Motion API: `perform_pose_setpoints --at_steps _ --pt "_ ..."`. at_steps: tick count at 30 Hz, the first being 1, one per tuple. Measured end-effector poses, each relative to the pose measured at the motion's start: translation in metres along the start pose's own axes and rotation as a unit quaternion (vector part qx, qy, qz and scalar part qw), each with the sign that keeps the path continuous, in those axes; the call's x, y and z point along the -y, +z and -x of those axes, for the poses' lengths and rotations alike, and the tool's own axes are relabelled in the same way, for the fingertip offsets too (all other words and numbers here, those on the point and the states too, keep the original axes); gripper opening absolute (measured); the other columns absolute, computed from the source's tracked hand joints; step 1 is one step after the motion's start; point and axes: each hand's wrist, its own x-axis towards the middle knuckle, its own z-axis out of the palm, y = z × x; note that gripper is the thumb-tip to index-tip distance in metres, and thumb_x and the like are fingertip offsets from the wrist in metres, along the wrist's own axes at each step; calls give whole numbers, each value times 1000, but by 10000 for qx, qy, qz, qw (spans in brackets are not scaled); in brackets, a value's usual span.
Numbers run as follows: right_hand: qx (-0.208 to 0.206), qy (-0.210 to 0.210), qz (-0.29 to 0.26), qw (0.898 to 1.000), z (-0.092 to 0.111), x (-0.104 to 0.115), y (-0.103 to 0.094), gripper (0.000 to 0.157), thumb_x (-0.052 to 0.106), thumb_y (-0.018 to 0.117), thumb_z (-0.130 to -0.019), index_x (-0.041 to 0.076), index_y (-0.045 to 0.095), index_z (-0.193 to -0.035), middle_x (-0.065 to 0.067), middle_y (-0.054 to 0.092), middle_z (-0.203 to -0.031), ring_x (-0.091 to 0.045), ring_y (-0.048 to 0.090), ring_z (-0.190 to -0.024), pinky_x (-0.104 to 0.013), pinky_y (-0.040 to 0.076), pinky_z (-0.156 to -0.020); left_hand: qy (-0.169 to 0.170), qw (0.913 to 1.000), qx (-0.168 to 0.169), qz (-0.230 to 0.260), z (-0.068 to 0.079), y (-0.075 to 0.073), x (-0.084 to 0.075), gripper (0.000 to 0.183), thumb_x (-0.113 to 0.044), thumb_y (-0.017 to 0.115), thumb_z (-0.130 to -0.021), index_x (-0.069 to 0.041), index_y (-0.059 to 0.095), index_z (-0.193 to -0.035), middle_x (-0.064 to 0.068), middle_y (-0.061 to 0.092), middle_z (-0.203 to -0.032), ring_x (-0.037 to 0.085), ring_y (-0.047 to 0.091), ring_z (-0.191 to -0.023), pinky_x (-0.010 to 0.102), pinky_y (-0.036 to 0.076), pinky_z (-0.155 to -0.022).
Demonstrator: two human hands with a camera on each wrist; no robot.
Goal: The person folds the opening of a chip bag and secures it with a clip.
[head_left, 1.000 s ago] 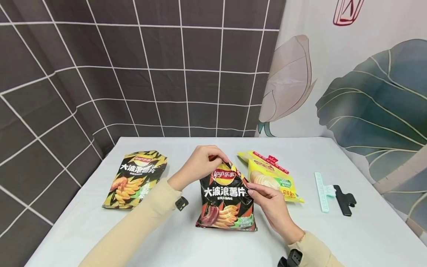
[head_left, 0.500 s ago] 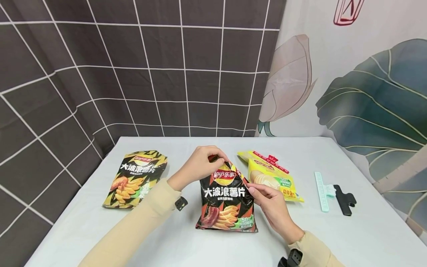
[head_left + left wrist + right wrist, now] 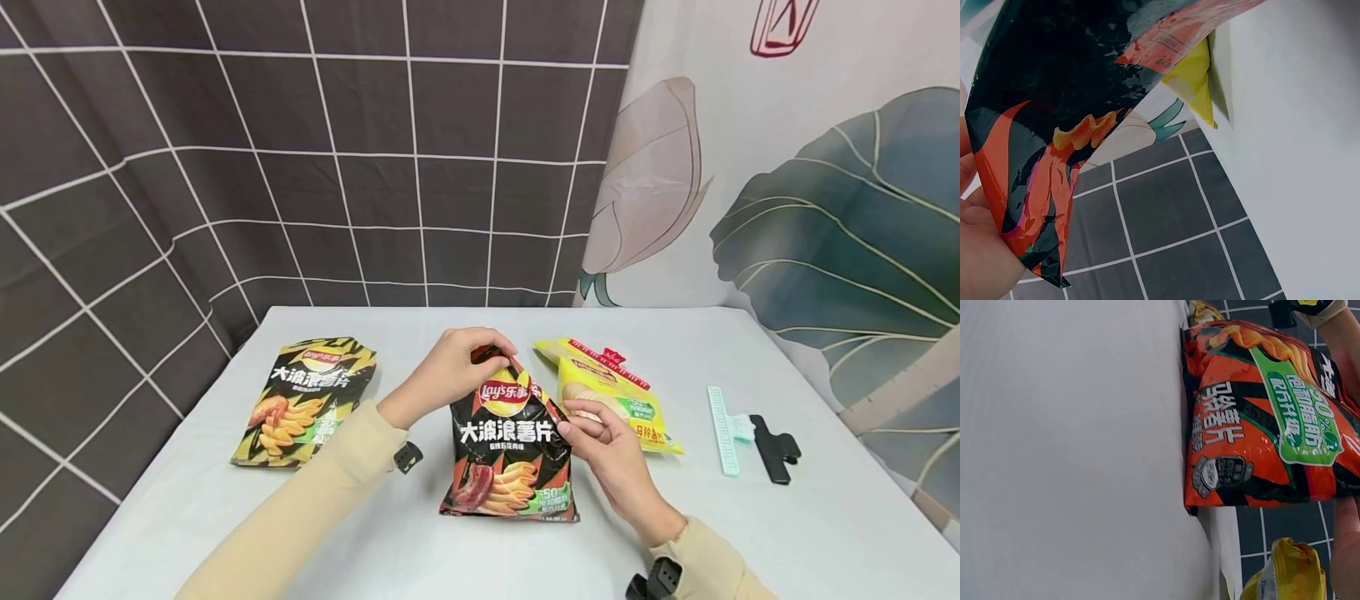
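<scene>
A black and red Lay's chip bag (image 3: 506, 458) stands on the table at the centre of the head view, its top edge slanting down to the right. My left hand (image 3: 453, 371) pinches the upper part of that edge between thumb and fingers. Lower down, on the bag's right side, my right hand (image 3: 618, 467) holds the edge, thumb in front and index finger behind. In the left wrist view the bag's crinkled dark side (image 3: 1054, 87) hangs beside the left hand (image 3: 985, 244). The right wrist view shows the bag's lower front (image 3: 1235, 437) with the right-hand fingers (image 3: 1346, 550) beside it.
A black and yellow chip bag (image 3: 303, 404) lies at the left. Behind my right hand lies a yellow chip bag (image 3: 652, 417) with a red sealing clip (image 3: 611, 362) across its top. A light-blue clip (image 3: 722, 433) and a black clip (image 3: 772, 454) lie farther right.
My right index finger has risen a little from the bag's edge, and the slanted top edge has shifted slightly, showing more of a yellow strip. The left hand has hardly moved.
</scene>
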Motion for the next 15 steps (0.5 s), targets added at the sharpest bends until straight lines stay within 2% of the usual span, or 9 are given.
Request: perform_pose_setpoints --at_steps 3,5,10,13,15 --pt "177 -85 308 9993 0 2 -3 38 7 66 -89 -4 55 -124 11 73 -91 -8 69 -88 -26 57 -77 2 10000 24 -29 0 0 -1 17 -9 66 -90 -12 72 -105 3 71 -108 11 64 -93 25 53 -79" --pt "286 -91 545 9981 -1 4 -4 42 10 67 -89 -7 54 -126 11 73 -94 -7 69 -91 -26 57 -79 -40 10000 37 -39 1 -1 -2 20 -9 65 -90 -12 70 -109 4 71 -109 11 64 -89 25 53 -76" --pt "450 -110 1132 9925 -1 7 -11 42 20 65 -91 -1 58 -127 -1 72 -110 -5 67 -96 -26 56 -82 -159 9999 19 -63 1 0 -3 20 -9 65 -90 -11 70 -109 4 71 -108 11 62 -84 24 52 -73" --pt "490 -429 1605 9849 -2 9 -15 37 23 62 -94 2 61 -125 -13 68 -116 -3 66 -96 -23 54 -83 -195 9998 -10 -87 1 1 -3 17 -10 65 -90 -11 71 -106 3 71 -106 10 62 -87 24 52 -75" --pt "517 -789 1859 9780 -2 9 -19 34 21 61 -95 2 62 -123 -17 67 -118 -1 66 -95 -21 53 -84 -210 9997 -22 -79 1 1 -3 16 -10 66 -90 -11 71 -104 3 71 -105 10 62 -88 25 52 -76"
